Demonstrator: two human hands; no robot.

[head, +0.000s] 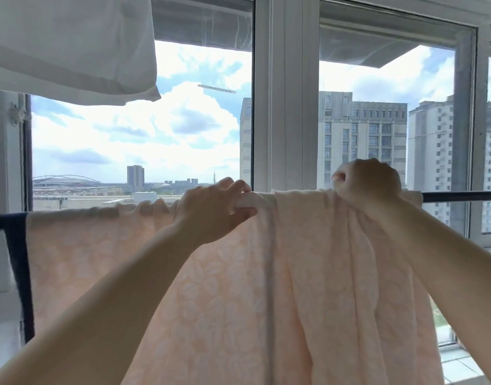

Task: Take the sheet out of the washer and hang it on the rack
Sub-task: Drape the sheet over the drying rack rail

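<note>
I record the peach sheet [238,287] draped over the dark rack [460,196], left hand [211,215] fingers pinching its top fold, right hand [367,187] apparently curled, gripping bunched cloth.

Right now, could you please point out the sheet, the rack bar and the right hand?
sheet [224,287], head view, hanging middle.
rack bar [460,196], head view, bare right end.
right hand [369,184], head view, its back.

peach floral sheet [238,287] draped over dark rack bar [460,196], bunched at top

Bare forearms and hands [213,209] (no sleeves visible).
</note>
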